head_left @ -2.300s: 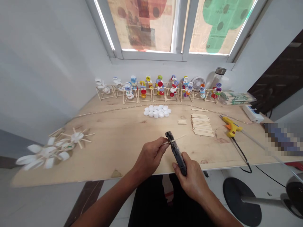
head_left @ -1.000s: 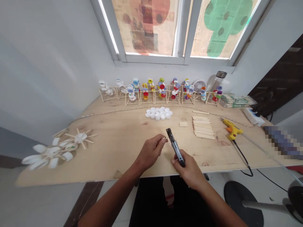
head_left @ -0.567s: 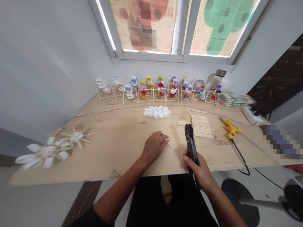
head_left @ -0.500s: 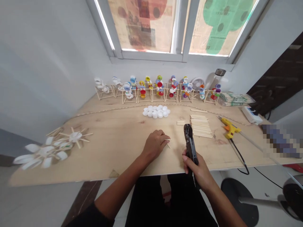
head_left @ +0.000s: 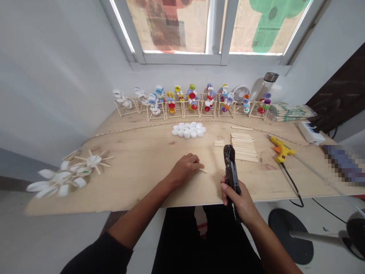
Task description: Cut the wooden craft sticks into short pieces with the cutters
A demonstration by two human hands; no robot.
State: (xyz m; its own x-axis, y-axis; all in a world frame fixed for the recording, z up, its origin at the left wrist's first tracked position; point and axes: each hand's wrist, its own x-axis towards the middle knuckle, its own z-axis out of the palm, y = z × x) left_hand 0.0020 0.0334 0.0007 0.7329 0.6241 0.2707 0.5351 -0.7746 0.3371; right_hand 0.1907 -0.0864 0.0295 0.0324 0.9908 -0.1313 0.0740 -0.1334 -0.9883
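My left hand rests on the plywood tabletop, its fingers pinched on a short wooden stick piece that lies on the board. My right hand is wrapped round the handles of dark cutting pliers, whose jaws point away from me near a stack of flat wooden sticks. A few short cut sticks lie just left of that stack.
White bottle caps sit in a cluster mid-table. A row of stick frames with coloured caps lines the back edge. White spoon-and-stick wheels lie at left. A yellow glue gun, a power strip and stick packets are at right.
The pliers left the stick and swung to the right, upright beside the stick stack. My left hand lowered the short stick piece onto the board.
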